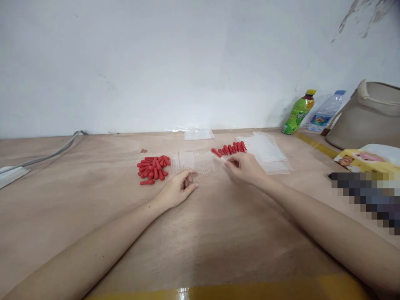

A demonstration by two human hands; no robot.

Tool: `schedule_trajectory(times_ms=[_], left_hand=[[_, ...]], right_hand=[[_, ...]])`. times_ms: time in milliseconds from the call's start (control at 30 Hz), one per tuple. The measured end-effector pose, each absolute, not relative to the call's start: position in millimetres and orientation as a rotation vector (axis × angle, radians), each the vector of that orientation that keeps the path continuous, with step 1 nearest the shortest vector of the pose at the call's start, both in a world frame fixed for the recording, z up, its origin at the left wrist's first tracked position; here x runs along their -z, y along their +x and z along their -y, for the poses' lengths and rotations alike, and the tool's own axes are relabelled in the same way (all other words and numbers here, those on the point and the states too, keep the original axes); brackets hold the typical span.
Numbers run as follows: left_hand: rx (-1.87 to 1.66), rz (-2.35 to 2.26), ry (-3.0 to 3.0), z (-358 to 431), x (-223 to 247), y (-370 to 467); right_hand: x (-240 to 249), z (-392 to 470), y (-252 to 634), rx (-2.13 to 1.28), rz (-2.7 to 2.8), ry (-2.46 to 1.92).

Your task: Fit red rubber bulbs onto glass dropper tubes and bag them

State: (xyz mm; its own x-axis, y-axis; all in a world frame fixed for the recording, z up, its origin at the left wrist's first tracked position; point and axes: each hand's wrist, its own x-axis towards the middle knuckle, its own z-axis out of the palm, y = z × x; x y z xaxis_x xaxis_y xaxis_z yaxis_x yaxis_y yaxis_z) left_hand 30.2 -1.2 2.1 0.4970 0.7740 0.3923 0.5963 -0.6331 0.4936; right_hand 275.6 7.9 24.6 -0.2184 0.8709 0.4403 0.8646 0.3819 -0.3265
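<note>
My right hand [240, 166] pinches a dropper by its clear tube. The dropper's red rubber bulb [215, 152] points up and to the left. Just beyond that hand lies a row of droppers with red bulbs [233, 147], their tubes partly hidden by my fingers. My left hand [181, 186] rests on the table, holding nothing, with thumb and index finger apart and the other fingers loosely bent. Beyond its fingertips, clear thin tubes [195, 161] lie side by side. A pile of loose red rubber bulbs [153, 167] is to its left.
Clear plastic bags [268, 152] lie right of the droppers, and another bag [199, 134] lies by the wall. A green bottle [298, 113], a clear water bottle [326, 111], a beige bag-like container [365, 112] and a yellow packet [359, 160] stand or lie at right. A grey cable [59, 150] runs at left.
</note>
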Motion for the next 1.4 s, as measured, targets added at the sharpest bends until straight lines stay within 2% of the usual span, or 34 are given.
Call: schedule_trajectory(times_ms=[167,300,667,967,1100,1200,1333,1400], left_hand=[[-0.780,-1.107,2.500,3.9,-7.1,33.2],[-0.771,-1.121,2.476,4.6,-7.6,32.8],[-0.778,-1.112,2.484,3.7,-5.9,33.2],[-0.762,-1.119,2.596,4.5,-4.6,29.4],[-0.556,-1.479,2.873,16.3,-7.5,34.6],[-0.250,-1.761,2.979,27.0,-17.4,36.2],[0.124,-2.256,2.762,31.6,-41.0,21.4],[0.225,-2.321,2.676,29.1,-52.3,10.6]], right_hand=[[-26.3,-52.3,295.4,0.047,1.658,-1.963],[-16.5,-65.4,291.6,0.034,1.612,-2.128],[-20.7,-51.6,269.8,0.076,1.746,-2.111],[-22.1,-61.6,221.6,-0.099,1.855,-2.150],[-23.4,-67.8,217.9,-0.142,1.845,-2.184],[-24.1,-69.4,217.6,-0.177,1.863,-2.190],[-25.2,-65.2,218.1,-0.185,1.890,-2.165],[-26.2,-58.5,219.4,-0.174,1.903,-2.143]])
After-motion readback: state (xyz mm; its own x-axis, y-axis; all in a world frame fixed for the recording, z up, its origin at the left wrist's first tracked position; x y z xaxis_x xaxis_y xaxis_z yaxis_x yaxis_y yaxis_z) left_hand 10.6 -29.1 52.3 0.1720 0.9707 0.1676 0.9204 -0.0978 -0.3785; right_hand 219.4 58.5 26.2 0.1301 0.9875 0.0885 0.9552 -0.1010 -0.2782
